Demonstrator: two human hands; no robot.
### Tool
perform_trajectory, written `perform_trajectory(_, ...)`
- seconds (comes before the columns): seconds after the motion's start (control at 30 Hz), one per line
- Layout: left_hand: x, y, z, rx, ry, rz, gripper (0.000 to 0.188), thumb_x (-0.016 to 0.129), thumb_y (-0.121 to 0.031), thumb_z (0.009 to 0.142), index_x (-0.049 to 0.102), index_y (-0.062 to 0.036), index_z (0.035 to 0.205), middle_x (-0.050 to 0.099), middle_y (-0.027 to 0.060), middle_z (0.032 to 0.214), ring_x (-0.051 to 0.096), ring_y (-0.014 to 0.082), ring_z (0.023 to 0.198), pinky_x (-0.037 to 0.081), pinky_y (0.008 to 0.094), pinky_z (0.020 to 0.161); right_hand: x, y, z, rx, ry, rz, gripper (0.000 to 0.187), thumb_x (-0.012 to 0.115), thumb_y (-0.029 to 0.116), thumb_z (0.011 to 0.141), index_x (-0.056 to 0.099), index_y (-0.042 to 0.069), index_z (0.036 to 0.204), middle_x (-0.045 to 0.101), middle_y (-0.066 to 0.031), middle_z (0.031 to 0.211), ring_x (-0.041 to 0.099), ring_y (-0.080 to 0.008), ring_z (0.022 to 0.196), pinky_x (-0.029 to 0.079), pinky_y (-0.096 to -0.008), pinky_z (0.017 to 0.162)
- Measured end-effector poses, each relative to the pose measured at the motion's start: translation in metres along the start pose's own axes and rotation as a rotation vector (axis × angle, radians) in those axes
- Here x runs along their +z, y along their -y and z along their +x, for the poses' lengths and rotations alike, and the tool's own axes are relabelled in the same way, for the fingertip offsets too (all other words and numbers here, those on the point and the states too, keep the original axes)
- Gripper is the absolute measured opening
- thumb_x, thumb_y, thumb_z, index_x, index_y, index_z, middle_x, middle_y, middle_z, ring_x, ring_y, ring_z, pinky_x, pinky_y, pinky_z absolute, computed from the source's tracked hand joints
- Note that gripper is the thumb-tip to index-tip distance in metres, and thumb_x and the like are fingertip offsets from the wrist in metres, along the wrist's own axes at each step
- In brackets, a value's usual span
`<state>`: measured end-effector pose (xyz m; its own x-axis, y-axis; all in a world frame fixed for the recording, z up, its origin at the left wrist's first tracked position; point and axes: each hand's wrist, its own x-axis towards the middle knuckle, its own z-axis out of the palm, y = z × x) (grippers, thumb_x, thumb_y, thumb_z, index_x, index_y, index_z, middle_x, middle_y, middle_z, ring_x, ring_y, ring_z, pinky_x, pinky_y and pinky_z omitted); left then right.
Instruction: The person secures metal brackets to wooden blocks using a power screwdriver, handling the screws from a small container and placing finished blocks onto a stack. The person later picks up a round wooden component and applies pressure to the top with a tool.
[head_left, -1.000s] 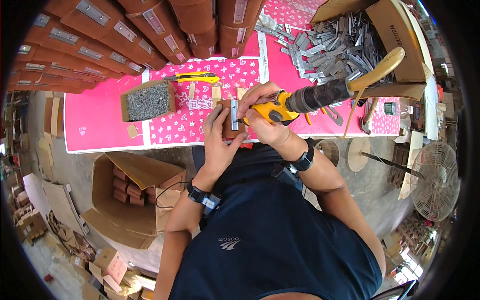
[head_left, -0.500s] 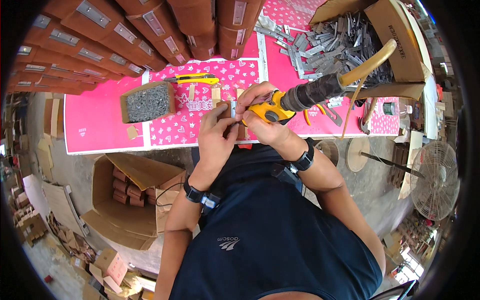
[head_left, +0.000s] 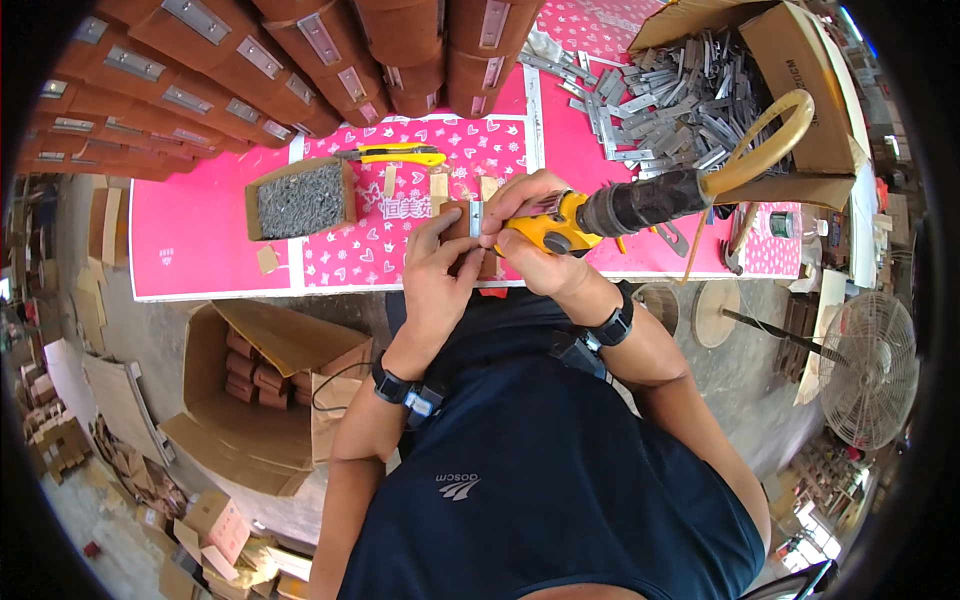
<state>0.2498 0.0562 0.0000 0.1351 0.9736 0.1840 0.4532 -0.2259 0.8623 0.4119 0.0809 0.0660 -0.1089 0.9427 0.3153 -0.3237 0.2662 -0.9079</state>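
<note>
My left hand (head_left: 432, 285) presses a small brown curved piece (head_left: 456, 224) to the table's near edge, thumb and fingers spread around it. A narrow silvery metal plate (head_left: 476, 218) lies across that piece. My right hand (head_left: 545, 268) is wrapped round a yellow-and-black power tool (head_left: 565, 222), which lies nearly level with its front end at the plate. From the tool's black rear part a thick yellowish hose (head_left: 775, 125) curves up and back. My fingers hide the tool's tip and where it meets the plate.
On the pink patterned table (head_left: 210, 270) stand a small carton of grey fasteners (head_left: 350, 200) and a yellow utility knife (head_left: 405, 153). Stacked brown pieces with metal plates (head_left: 320, 40) rise at far left. Loose metal plates (head_left: 640, 125) spill from a carton (head_left: 815, 90). A hammer (head_left: 738, 240) lies right.
The tool's rear end has swung slightly down and right, and its hose now bends in a rounder loop. Both hands stay at the brown piece; the whole view has shifted slightly.
</note>
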Motion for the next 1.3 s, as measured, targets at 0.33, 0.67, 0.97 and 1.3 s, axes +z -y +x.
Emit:
perform_trajectory(0.33, -0.001, 0.000, 0.002, 0.067, -0.009, 0.028, 0.017, 0.079, -0.008, 0.079, 0.079, -0.0063, 0.095, 0.065, 0.0123, 0.128, 0.060, 0.0321, 0.118, 0.052, 0.0414, 0.098, 0.000, 0.001, 0.001, -0.016, -0.035, -0.001, 0.027, 0.059, -0.009, 0.079, 0.055, 0.001, 0.104, 0.065, -0.0088, 0.089, 0.064, -0.0134, 0.080, 0.054, -0.0285, 0.074)
perform_trajectory(0.67, -0.005, -0.008, 0.000, 0.041, 0.023, 0.089, 0.019, 0.079, -0.008, 0.079, 0.079, -0.0071, 0.098, 0.064, 0.0133, 0.132, 0.057, 0.0332, 0.125, 0.051, 0.0413, 0.101, 0.000, -0.004, -0.005, -0.023, -0.079, 0.073, 0.029, 0.056, -0.010, 0.080, 0.052, 0.001, 0.106, 0.065, -0.0116, 0.088, 0.064, -0.0157, 0.080, 0.055, -0.0309, 0.073)
perform_trajectory(0.97, -0.012, 0.000, 0.005, 0.037, 0.072, 0.092, 0.016, 0.076, -0.005, 0.083, 0.077, -0.0032, 0.099, 0.070, 0.0142, 0.123, 0.064, 0.0309, 0.116, 0.051, 0.0402, 0.099, -0.009, 0.005, 0.001, -0.111, -0.097, 0.006, 0.027, 0.055, -0.009, 0.080, 0.051, 0.002, 0.104, 0.061, -0.0153, 0.093, 0.064, -0.0224, 0.078, 0.058, -0.0370, 0.074)
perform_trajectory(1.3, -0.026, 0.024, -0.003, -0.314, -0.176, -0.517, 0.012, 0.060, -0.003, 0.102, 0.063, 0.0029, 0.112, 0.072, 0.0105, 0.105, 0.067, 0.0124, 0.098, 0.056, 0.0258, 0.082, -0.011, -0.001, -0.006, -0.094, -0.168, 0.097, 0.030, 0.055, -0.013, 0.081, 0.052, 0.003, 0.106, 0.065, -0.0119, 0.089, 0.064, -0.0164, 0.077, 0.056, -0.0326, 0.073)
